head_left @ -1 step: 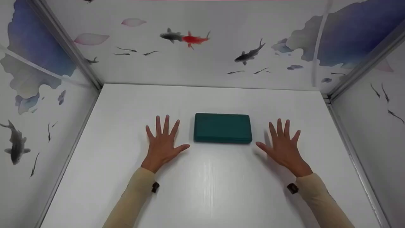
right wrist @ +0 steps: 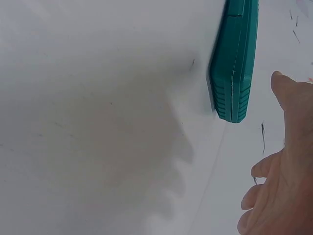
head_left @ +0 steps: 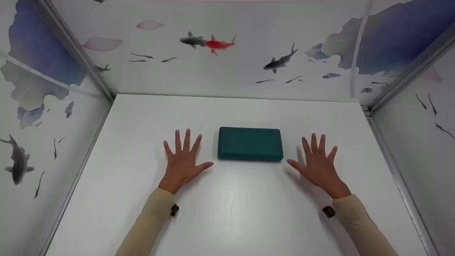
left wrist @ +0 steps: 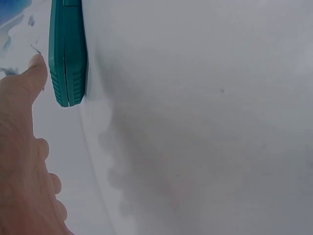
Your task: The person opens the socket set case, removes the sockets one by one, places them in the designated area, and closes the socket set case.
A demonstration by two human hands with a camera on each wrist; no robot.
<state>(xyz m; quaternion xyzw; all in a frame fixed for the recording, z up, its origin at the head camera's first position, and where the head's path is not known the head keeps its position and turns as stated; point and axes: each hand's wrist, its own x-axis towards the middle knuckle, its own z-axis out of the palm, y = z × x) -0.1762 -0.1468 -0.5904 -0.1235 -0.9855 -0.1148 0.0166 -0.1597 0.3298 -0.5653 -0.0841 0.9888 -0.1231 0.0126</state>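
Note:
A closed dark teal plastic case (head_left: 250,144), flat and oblong, lies near the middle of the white table. Both wrist views show its side, where a seam runs along the edge and the corners are ribbed. To the left of the case is my left hand (head_left: 181,165), palm down with fingers spread. My right hand (head_left: 320,169) is spread in the same way on the other side. Each thumb points in toward the case without touching it. Neither hand holds anything, and shadows fall on the table beside them.
The white table (head_left: 233,213) is bordered by a back wall (head_left: 245,71) and two side walls printed with fish and blue-grey washes. Metal rails (head_left: 398,185) run along the table's sides. A small dark device (head_left: 328,211) sits at the right wrist, another (head_left: 174,209) at the left.

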